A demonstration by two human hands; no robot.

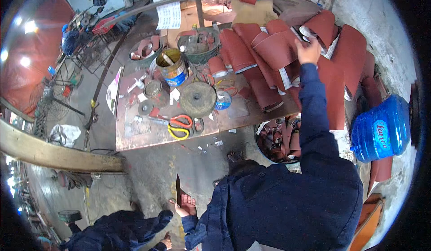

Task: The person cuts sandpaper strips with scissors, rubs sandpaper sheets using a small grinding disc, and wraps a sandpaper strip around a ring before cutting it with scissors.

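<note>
My right arm stretches forward over the table, and my right hand [309, 51] is among large rolls of reddish-brown sandpaper [280, 49]. Its fingers close around a small black-and-white thing [305, 33] whose kind I cannot make out. A long reddish-brown sheet [331, 94] hangs beside that forearm. Low in front of my body, my left hand [185, 205] has its palm turned up and its fingers curled. A narrow dark brown sandpaper piece [178, 190], seen almost edge-on, stands up between its thumb and fingers.
The table [130, 139] bears scissors [179, 127], a grey disc [197, 99], a tin can [173, 69] and tubs of scraps. A scrap bin [279, 139] stands below its edge. A blue water bottle [381, 127] is at right. A co-worker in navy [116, 231] is close at lower left.
</note>
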